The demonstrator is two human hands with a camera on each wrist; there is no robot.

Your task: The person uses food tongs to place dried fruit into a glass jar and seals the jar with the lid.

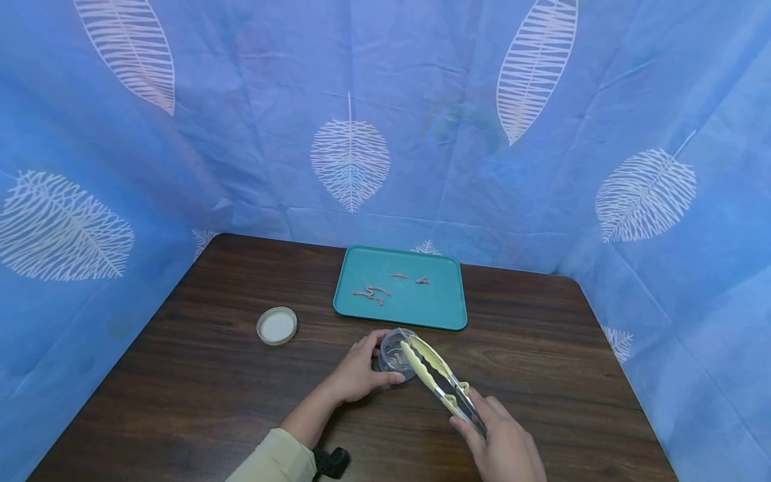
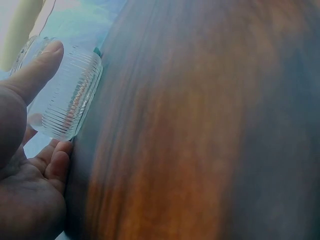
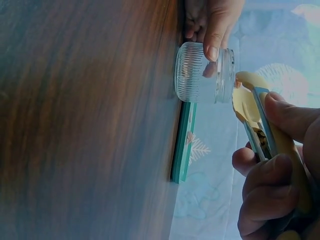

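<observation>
A clear ribbed glass jar stands upright on the table with a few small pale pieces in its bottom. My left hand grips the jar from the left, thumb on the near side, as the left wrist view also shows around the jar. In my right hand is a pair of tongs with pale yellow scalloped tips and metal arms. The tips are right at the jar's mouth, a little apart; I cannot tell whether anything is between them. In the right wrist view, fingers wrap the tongs' arms.
Beyond the jar lies a teal tray bearing several pink worm-like pieces. A round lid with a white inside rests on the dark wooden table, left of the tray. Blue cloth with white leaf prints hangs behind the table.
</observation>
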